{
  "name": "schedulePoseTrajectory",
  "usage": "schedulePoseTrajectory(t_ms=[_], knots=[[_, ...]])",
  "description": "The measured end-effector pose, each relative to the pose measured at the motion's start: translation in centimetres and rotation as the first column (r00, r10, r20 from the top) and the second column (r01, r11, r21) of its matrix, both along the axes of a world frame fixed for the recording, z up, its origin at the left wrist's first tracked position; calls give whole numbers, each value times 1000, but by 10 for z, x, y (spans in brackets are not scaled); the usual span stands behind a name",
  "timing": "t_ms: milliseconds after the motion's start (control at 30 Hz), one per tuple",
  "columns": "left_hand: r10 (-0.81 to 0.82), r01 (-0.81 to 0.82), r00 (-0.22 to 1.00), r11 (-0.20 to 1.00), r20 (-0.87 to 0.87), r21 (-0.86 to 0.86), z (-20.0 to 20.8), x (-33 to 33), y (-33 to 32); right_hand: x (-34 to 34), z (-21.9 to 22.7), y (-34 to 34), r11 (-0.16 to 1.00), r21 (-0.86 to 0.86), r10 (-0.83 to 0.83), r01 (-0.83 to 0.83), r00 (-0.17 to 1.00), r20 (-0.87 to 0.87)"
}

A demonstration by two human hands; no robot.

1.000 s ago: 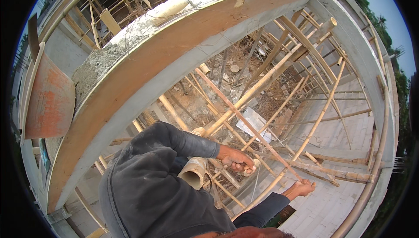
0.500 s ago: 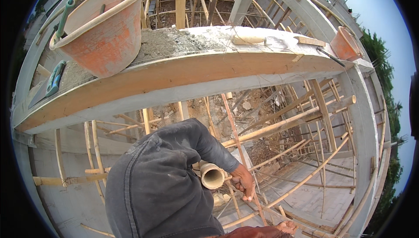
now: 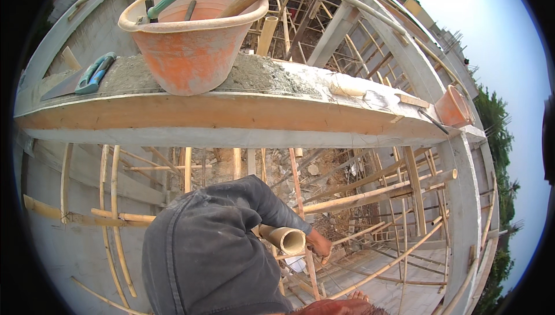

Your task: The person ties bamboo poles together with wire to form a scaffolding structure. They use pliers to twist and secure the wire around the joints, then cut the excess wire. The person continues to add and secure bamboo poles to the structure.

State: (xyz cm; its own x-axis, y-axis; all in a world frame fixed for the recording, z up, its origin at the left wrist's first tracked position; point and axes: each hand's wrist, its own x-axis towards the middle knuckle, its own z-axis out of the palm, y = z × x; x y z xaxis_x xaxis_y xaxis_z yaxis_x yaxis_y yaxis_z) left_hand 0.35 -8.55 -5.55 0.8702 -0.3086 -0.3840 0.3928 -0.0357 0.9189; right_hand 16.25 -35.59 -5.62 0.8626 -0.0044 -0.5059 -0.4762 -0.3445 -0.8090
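Note:
My left arm, in a dark grey sleeve, bends across the lower middle of the head view. Its hand, my left hand (image 3: 319, 246), hangs beside a slim reddish wooden batten (image 3: 298, 191). The fingers curl downward and look closed; what they hold, if anything, is hidden. Just left of the hand, the open end of a thick bamboo pole (image 3: 293, 242) shows under my forearm. At the lower edge are reddish-brown cloth (image 3: 338, 308) and what look like bare toes (image 3: 359, 296). My right hand is out of view.
A concrete beam with an orange-brown side board (image 3: 277, 112) crosses ahead. On it stand an orange bucket (image 3: 188, 55) of tools, a blue-green-handled handsaw (image 3: 95, 75), a wood piece (image 3: 412, 100) and a smaller orange bucket (image 3: 454, 107). Bamboo scaffolding (image 3: 376, 193) surrounds a deep drop.
My view has shifted, so the large bucket now sits further right and the beam lower. My left hand has moved slightly across the batten to its right side, fingers lowered.

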Motion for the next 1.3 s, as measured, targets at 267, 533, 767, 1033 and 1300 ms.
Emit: schedulePoseTrajectory(t_ms=[267,533,767,1033,1300], knots=[[50,-51,999,997,17,64,6,3,-11,12,40,-71,893,-359,243,-272,962,-124],[170,-169,985,985,12,-26,45,-24,17,-75,191,60,574,-760,805,-306,382,454],[13,-7,994,998,107,-58,57,-14,5,-139,98,-3,540,-725,831,-427,406,380],[217,-215,973,976,81,-34,29,-20,19,-227,105,-56,900,-208,433,-383,734,523],[-130,123,991,981,-37,-151,25,-22,5,-291,71,-71,930,-367,236,-15,789,567]])
